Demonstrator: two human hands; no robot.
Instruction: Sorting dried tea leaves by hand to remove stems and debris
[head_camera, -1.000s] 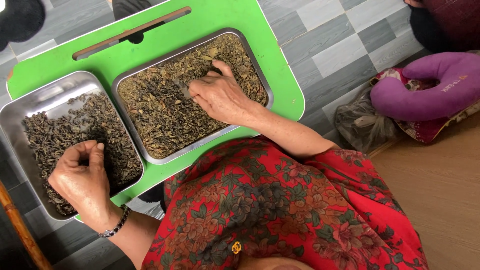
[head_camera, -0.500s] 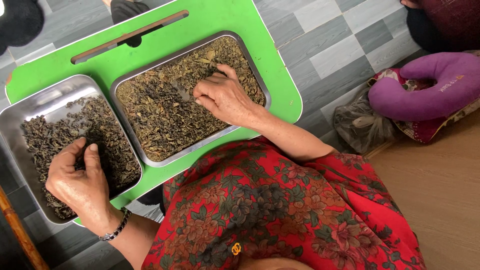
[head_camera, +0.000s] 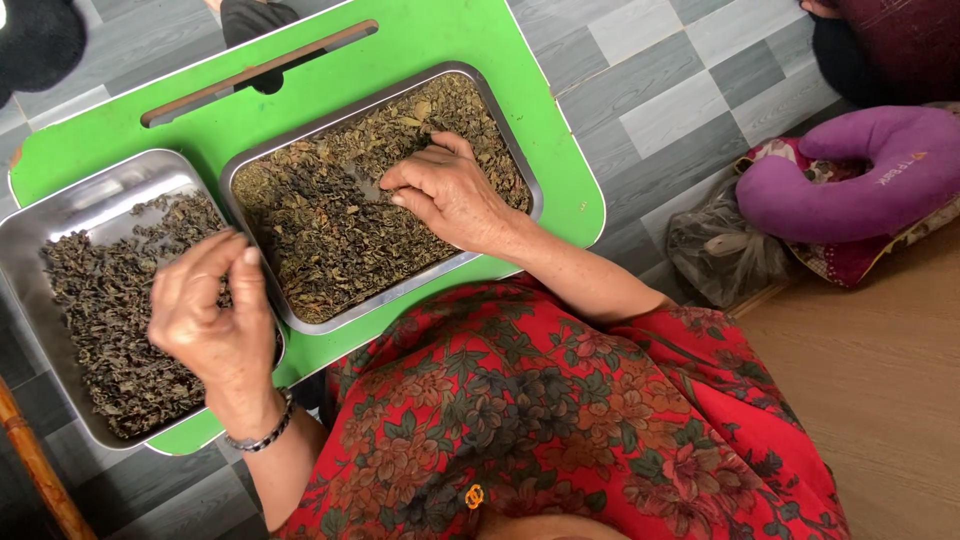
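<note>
Fingers curled loosely together, the right hand (head_camera: 450, 190) rests palm-down on the dried olive-brown leaves (head_camera: 330, 215) that fill the rectangular steel tray on the right (head_camera: 505, 125), its fingertips (head_camera: 395, 180) pressed into the pile near the middle of the tray; whether any leaf is pinched between them cannot be told. Its forearm runs back to the lower right, into a sleeve of the red floral-print garment (head_camera: 560, 420) worn by the seated person. The left hand (head_camera: 210, 310) hovers just above the near edge of the second rectangular steel tray on the left (head_camera: 60, 215), back of the hand toward the camera, fingers bent inward and the thumb drawn close to them in a narrow pinch, though nothing can be made out inside it. A silver chain bracelet (head_camera: 258, 435) circles that wrist. The left tray holds a darker heap of dried leaves (head_camera: 100, 300), with bare metal showing at its far end. Both trays sit side by side, touching, on a bright green plastic lap table (head_camera: 560, 170) with a long slot near its far edge, set over a floor of grey tiles (head_camera: 650, 80). A purple neck pillow (head_camera: 860, 175) lies well apart to the right.
</note>
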